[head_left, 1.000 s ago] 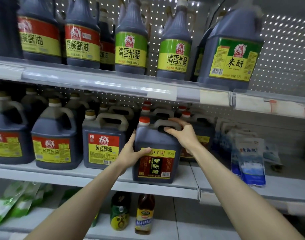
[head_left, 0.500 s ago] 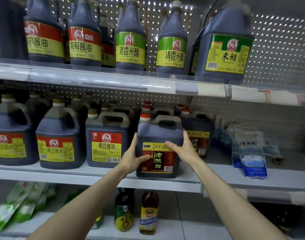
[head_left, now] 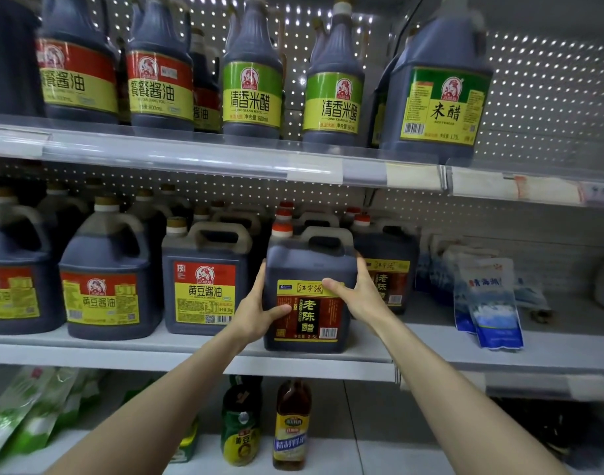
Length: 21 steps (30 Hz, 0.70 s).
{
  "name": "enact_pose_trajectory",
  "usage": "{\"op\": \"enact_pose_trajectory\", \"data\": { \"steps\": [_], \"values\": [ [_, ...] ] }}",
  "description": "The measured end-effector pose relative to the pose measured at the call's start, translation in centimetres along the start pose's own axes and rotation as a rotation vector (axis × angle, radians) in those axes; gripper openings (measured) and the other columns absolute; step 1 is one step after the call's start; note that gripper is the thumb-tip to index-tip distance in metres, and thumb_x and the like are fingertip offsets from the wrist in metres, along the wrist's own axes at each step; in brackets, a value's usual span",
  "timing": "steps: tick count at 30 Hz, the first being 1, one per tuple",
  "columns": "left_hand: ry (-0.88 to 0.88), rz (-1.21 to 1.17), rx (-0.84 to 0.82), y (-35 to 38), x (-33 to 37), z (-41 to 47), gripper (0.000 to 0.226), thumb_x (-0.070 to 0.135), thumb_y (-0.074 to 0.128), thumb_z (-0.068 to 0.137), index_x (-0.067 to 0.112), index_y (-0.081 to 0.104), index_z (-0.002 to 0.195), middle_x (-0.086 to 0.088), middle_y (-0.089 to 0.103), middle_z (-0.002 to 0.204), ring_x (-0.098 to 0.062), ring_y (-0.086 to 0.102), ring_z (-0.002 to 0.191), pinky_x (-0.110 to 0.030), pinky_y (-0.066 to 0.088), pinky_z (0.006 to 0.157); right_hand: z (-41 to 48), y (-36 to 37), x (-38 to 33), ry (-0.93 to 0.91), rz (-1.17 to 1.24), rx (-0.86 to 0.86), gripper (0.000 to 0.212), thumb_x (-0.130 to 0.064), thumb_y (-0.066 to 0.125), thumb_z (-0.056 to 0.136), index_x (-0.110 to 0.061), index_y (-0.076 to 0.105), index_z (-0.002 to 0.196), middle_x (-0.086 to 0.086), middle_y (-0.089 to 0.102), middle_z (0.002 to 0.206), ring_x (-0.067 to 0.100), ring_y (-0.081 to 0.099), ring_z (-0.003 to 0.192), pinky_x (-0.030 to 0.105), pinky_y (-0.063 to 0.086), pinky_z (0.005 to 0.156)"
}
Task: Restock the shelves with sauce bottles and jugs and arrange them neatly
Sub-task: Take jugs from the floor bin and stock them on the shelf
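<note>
Both my hands clamp the dark square plastic vinegar jug with the red-and-black label [head_left: 305, 296] at the front edge of the white middle shelf [head_left: 190, 351]: left hand [head_left: 259, 308] pressed on its left side, thumb across the label; right hand [head_left: 357, 296] wrapped round its right corner. Beside it left, a red-and-yellow-labelled soy sauce jug [head_left: 204, 286]; behind, more orange-capped jugs [head_left: 384, 265]
</note>
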<state>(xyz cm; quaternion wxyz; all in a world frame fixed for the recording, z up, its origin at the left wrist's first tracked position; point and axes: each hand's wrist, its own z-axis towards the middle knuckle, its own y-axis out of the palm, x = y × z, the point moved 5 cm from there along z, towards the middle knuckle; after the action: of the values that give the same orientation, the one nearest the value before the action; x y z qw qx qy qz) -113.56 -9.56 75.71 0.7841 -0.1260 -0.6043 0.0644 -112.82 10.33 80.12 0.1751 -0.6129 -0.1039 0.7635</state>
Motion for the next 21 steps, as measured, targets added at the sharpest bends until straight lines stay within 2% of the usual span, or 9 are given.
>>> {"op": "enact_pose_trajectory", "data": {
  "steps": [10, 17, 21],
  "values": [
    [-0.024, 0.018, 0.000, -0.2, -0.5, 1.0, 0.091, 0.012, 0.065, 0.089, 0.034, 0.003, 0.153, -0.003, 0.042, 0.147, -0.023, 0.044, 0.132, -0.047, 0.043, 0.105, 1.0, 0.3, 0.5, 0.009, 0.002, 0.002, 0.096, -0.036, 0.069, 0.086, -0.027, 0.002, 0.155, 0.006, 0.022, 0.160, 0.030, 0.029, 0.143, 0.052, 0.035, 0.111],
    [-0.028, 0.011, -0.002, -0.3, -0.7, 1.9, 0.089, 0.012, 0.064, 0.089, 0.030, 0.005, 0.153, -0.003, 0.043, 0.146, -0.022, 0.045, 0.131, -0.047, 0.044, 0.105, 2.1, 0.5, 0.8, -0.006, -0.008, 0.006, 0.091, -0.036, 0.069, 0.087, -0.026, 0.008, 0.154, 0.006, 0.027, 0.157, 0.029, 0.033, 0.141, 0.049, 0.038, 0.110],
    [-0.008, 0.010, -0.001, -0.3, -0.7, 2.1, 0.086, 0.010, 0.064, 0.089, 0.029, 0.010, 0.153, 0.003, 0.047, 0.138, -0.017, 0.048, 0.124, -0.043, 0.046, 0.103, 2.5, 0.7, 0.9, -0.001, -0.010, 0.008, 0.092, -0.037, 0.069, 0.086, -0.028, 0.008, 0.154, 0.005, 0.030, 0.157, 0.029, 0.034, 0.141, 0.052, 0.037, 0.110]
  ]
}}
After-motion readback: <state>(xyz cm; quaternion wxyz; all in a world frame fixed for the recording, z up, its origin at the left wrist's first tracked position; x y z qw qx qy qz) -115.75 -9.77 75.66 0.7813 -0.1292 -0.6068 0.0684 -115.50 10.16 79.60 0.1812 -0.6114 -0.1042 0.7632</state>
